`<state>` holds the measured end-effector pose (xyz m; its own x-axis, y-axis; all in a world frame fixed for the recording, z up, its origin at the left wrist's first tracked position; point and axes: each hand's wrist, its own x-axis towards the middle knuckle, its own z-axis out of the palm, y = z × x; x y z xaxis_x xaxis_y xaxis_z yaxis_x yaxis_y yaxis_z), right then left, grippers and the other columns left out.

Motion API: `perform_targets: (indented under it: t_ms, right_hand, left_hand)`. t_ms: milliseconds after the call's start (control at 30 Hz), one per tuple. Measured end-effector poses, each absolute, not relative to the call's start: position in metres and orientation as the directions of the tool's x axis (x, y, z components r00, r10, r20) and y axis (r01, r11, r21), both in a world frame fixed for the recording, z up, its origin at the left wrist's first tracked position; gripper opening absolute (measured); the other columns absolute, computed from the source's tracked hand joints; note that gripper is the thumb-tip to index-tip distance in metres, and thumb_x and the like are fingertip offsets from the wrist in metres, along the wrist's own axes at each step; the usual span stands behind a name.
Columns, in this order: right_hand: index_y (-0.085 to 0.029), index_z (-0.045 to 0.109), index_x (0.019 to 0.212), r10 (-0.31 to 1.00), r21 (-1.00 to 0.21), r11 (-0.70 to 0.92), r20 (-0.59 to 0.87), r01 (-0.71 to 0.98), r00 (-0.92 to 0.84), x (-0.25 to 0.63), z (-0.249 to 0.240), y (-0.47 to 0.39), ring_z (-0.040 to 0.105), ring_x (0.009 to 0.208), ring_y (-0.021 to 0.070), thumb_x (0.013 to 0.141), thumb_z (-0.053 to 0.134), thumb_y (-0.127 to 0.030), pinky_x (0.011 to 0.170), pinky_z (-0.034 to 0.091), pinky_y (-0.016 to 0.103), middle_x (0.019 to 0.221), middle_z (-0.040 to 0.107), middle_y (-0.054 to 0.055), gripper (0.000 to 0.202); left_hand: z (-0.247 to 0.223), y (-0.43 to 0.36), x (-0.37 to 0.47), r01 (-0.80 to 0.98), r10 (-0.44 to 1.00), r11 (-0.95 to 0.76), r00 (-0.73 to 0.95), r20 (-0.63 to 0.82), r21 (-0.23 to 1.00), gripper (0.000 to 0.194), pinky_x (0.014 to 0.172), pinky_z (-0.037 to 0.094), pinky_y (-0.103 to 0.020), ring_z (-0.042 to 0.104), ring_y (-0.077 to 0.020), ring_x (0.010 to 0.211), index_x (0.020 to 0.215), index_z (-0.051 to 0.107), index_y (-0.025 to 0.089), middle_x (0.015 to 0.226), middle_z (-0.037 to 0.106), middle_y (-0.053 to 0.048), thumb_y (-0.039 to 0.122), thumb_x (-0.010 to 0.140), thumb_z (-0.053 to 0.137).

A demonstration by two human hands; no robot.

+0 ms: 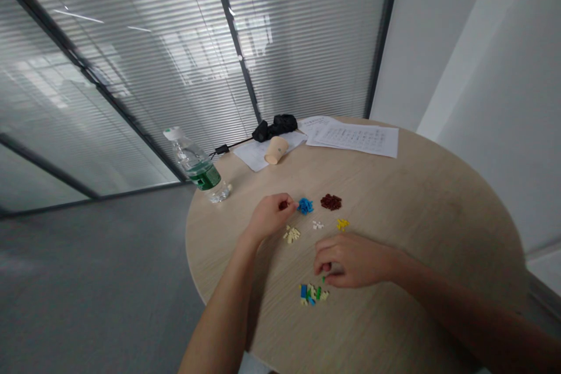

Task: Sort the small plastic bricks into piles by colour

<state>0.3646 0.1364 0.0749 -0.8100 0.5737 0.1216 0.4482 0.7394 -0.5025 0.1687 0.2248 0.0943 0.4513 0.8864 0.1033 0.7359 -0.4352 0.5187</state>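
My left hand [272, 216] is curled with its fingertips pinched together at the left edge of a pile of small blue toy bricks [305, 205]. Whatever lies between those fingertips is too small to make out. Some dark reddish-brown pieces [284, 205] show by its curled fingers. My right hand [353, 260] hovers over the near part of the table, thumb and fingers closed around a tiny green brick [324, 279]. Just below it lies a mixed pile of blue, green and cream bricks [313, 294]. Cream bricks [291, 234] sit between the two hands.
Further small piles hold dark red bricks [331, 202], white bricks [318, 225] and yellow bricks [342, 224]. A water bottle [204, 175] stands at the left edge of the round table [438, 204]. Toward the back lie a paper cup [276, 151], a black bundle [283, 124] and printed sheets [359, 139].
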Motion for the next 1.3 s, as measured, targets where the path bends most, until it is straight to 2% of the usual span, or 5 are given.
perform_targets:
  t_ms: [200, 433, 767, 1033, 1300]
  right_hand:
    - [-0.017, 0.065, 0.077, 0.579, -0.502, 0.740, 0.138, 0.447, -0.803, 0.368, 0.071, 0.142, 0.057, 0.074, 0.0114, 0.081, 0.057, -0.020, 0.068, 0.041, 0.021, 0.080, 0.062, 0.001, 0.010]
    - [-0.016, 0.059, 0.082, 0.712, -0.441, 0.701, 0.486, 0.561, -0.507, 0.380, 0.077, 0.151, 0.055, 0.080, 0.0143, 0.087, 0.049, -0.025, 0.071, 0.042, 0.026, 0.085, 0.060, 0.005, 0.015]
    - [-0.017, 0.061, 0.080, 0.712, -0.455, 0.680, 0.599, 0.575, -0.368, 0.376, 0.075, 0.151, 0.056, 0.073, 0.0127, 0.087, 0.049, -0.028, 0.066, 0.042, 0.023, 0.078, 0.060, 0.004, 0.018]
    - [-0.016, 0.066, 0.079, 0.623, -0.507, 0.760, 0.392, 0.406, -0.676, 0.368, 0.071, 0.143, 0.057, 0.071, 0.0106, 0.082, 0.055, -0.022, 0.065, 0.042, 0.021, 0.079, 0.063, 0.003, 0.013]
    - [-0.022, 0.072, 0.081, 0.496, -0.537, 0.779, 0.214, 0.324, -0.841, 0.357, 0.069, 0.132, 0.055, 0.066, 0.0083, 0.079, 0.057, -0.015, 0.062, 0.041, 0.019, 0.078, 0.064, 0.000, 0.017]
  left_hand:
    - [0.096, 0.222, 0.170, 0.567, 0.797, -0.450, 0.603, 0.025, 0.690, 0.032, 0.053, 0.030, -0.020, 0.037, -0.0083, 0.055, 0.070, 0.058, 0.013, 0.059, 0.044, 0.004, 0.041, 0.081, 0.045]
    - [0.104, 0.207, 0.184, 0.363, 0.589, -0.329, 0.800, -0.112, 0.872, 0.041, 0.048, 0.030, -0.020, 0.036, -0.0069, 0.049, 0.076, 0.059, 0.012, 0.055, 0.041, 0.004, 0.051, 0.081, 0.044]
    - [0.102, 0.204, 0.187, 0.353, 0.651, -0.213, 0.747, -0.137, 0.911, 0.031, 0.044, 0.030, -0.018, 0.037, -0.0049, 0.044, 0.074, 0.059, 0.013, 0.050, 0.044, 0.005, 0.043, 0.071, 0.060]
    - [0.106, 0.228, 0.157, 0.788, 0.922, -0.387, 0.330, 0.202, 0.480, 0.031, 0.057, 0.036, -0.022, 0.050, -0.0109, 0.060, 0.076, 0.065, 0.015, 0.069, 0.061, -0.002, 0.038, 0.082, 0.045]
    - [0.102, 0.232, 0.148, 0.961, 0.971, -0.233, 0.222, 0.091, 0.146, 0.030, 0.058, 0.035, -0.023, 0.058, -0.0164, 0.072, 0.085, 0.069, 0.022, 0.085, 0.068, -0.005, 0.040, 0.081, 0.046]
